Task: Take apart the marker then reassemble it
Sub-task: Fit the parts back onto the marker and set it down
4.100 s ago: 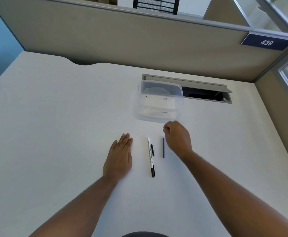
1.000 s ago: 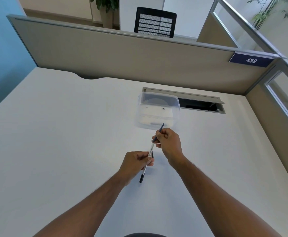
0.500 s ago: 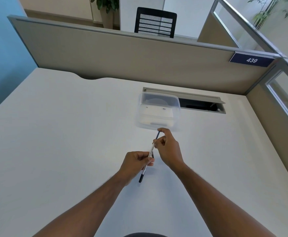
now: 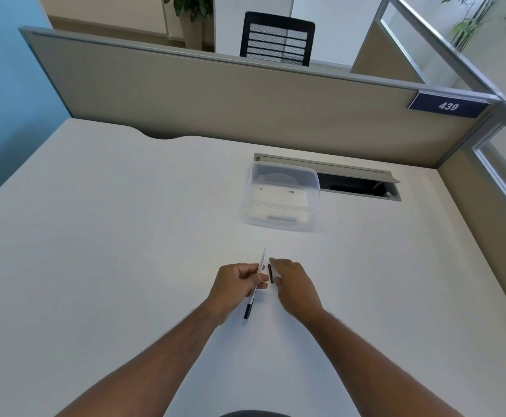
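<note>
- Holding one marker (image 4: 255, 283), the left hand (image 4: 236, 284) pinches its white barrel between thumb and curled fingers, about midway along.
- One marker only: it slants, white end up and away toward the far side, black end low and nearest the person, past the heel of the hand.
- One small black piece (image 4: 271, 273) lies on the desk (image 4: 110, 236) just right of the barrel, a short dark stick between the two hands.
- One right hand (image 4: 294, 284) reaches palm down beside that piece, fingers loosely together and pointing at it; the fingertips look to be at it, but whether they touch or grip it I cannot tell.
- Two bare forearms come up from the near edge, one to each hand.
- One clear plastic box (image 4: 282, 197) sits farther back on the desk, well apart from the hands; what is inside is too faint to make out.
- One open cable hatch (image 4: 357, 185) is set into the desk right behind the box.
- One grey partition (image 4: 215, 100) runs along the far edge, with one dark plate reading 439 (image 4: 448, 106) at its right end.
- One black mesh chair (image 4: 278, 39) shows beyond the partition.
</note>
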